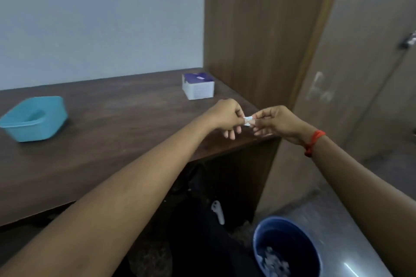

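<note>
**Two hands pinch one small white piece over the desk corner**

The left hand (pixel 228 118) and the right hand (pixel 278 122) meet in the air just above the near right corner of the desk (pixel 117 132). Between them is a small white piece (pixel 248 120), paper or wrapper, too blurred to say which. Each hand pinches one end of it between thumb and forefinger, the other fingers loosely curled below. The piece is clear of the desk surface. A red thread band (pixel 313 143) circles the right wrist.

Just behind the hands, near the wooden side panel (pixel 258 29), a white box with a purple top (pixel 198 85) sits on the desk. Well apart, toward the left end of the desk, stands a teal plastic tub (pixel 33 118). Down on the floor, below and to the right of the hands, is a blue bin (pixel 286 249) with pale scraps lying in it.
</note>
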`<state>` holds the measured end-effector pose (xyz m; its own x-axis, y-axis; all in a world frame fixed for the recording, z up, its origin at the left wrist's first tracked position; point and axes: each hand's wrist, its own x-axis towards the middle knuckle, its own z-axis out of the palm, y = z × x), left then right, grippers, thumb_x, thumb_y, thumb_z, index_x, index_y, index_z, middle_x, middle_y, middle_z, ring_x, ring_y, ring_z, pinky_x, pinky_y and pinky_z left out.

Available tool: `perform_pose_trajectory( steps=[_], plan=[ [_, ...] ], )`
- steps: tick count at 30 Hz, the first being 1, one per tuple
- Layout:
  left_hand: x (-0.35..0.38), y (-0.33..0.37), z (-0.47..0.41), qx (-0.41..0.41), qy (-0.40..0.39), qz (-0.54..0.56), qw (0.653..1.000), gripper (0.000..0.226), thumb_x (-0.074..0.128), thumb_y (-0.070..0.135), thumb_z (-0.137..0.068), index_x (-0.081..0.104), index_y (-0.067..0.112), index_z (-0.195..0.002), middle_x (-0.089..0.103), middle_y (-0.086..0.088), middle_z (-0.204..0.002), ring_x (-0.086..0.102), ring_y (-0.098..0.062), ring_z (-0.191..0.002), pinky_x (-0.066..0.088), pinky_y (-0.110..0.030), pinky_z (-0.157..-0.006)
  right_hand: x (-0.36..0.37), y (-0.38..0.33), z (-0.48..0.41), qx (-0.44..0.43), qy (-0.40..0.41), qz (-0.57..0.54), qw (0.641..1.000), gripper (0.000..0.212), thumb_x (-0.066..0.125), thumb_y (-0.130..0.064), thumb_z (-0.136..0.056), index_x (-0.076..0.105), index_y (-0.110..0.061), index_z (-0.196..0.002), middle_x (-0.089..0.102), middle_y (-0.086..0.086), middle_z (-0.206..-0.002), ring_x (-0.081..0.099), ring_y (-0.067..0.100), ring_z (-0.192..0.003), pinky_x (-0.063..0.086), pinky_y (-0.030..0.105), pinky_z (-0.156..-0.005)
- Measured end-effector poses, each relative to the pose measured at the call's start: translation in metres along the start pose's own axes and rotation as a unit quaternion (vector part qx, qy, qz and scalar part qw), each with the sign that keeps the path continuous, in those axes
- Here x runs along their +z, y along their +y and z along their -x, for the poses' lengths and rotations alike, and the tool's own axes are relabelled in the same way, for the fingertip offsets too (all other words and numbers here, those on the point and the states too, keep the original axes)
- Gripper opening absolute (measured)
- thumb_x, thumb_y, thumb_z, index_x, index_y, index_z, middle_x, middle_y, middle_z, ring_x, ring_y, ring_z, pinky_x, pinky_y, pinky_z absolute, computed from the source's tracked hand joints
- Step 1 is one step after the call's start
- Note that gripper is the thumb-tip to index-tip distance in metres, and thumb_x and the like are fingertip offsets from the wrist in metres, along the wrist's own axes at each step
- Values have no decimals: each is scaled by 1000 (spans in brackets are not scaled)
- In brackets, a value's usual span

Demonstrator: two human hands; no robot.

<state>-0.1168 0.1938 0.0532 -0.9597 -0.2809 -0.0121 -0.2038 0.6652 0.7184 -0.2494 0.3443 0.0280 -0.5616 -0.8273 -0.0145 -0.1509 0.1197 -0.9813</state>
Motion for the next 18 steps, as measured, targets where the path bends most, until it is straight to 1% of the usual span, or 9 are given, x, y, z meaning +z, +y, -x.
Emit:
perform_pose_trajectory(
  steps=[4,7,9,11,13,15,18],
  plan=[
    [81,51,-23,28,-76,18,997,12,52,9,-100,59,9,-90,71,-5,-65,66,-15,-43,46,-22,-36,-80,31,62,46,31,-1,998,8,66,7,-88,70,5,-95,75,13,-81,71,16,-69,60,26,-65],
    [140,66,-32,30,-139,10,990,14,50,12,-102,60,7,-93,70,-6,-68,66,-13,-44,47,-22,-37,-117,66,102,97,53,13,994,12,73,-3,-82,73,4,-92,75,15,-84,72,16,-72,60,25,-66],
    [179,67,-36,27,-167,8,986,16,50,14,-102,62,7,-95,70,-5,-70,66,-12,-47,48,-21,-39,-133,94,125,133,69,16,989,9,72,-2,-85,74,3,-93,75,15,-82,72,16,-71,59,25,-64],
    [216,64,-38,17,-195,13,981,16,48,14,-103,62,9,-96,69,-5,-73,65,-13,-53,48,-22,-42,-145,125,142,168,86,11,982,6,69,0,-89,75,1,-92,75,17,-86,73,18,-73,60,27,-66],
    [249,58,-41,-1,-216,18,976,17,48,14,-104,59,13,-91,67,-4,-74,62,-12,-55,48,-23,-44,-152,153,155,200,98,-1,975,5,71,1,-88,75,-1,-89,75,19,-90,73,21,-73,61,30,-67],
    [280,49,-45,-18,-225,20,974,19,49,15,-104,57,17,-87,67,-2,-73,60,-13,-56,47,-24,-48,-154,180,164,223,102,-12,969,5,70,2,-88,74,-1,-88,76,19,-88,74,20,-72,60,28,-65],
    [320,31,-53,-41,-252,14,967,15,51,18,-104,58,15,-91,68,-2,-73,60,-13,-57,46,-26,-50,-156,218,174,254,100,-28,962,5,68,3,-90,72,0,-90,75,16,-83,73,18,-70,59,27,-64]
  ],
)
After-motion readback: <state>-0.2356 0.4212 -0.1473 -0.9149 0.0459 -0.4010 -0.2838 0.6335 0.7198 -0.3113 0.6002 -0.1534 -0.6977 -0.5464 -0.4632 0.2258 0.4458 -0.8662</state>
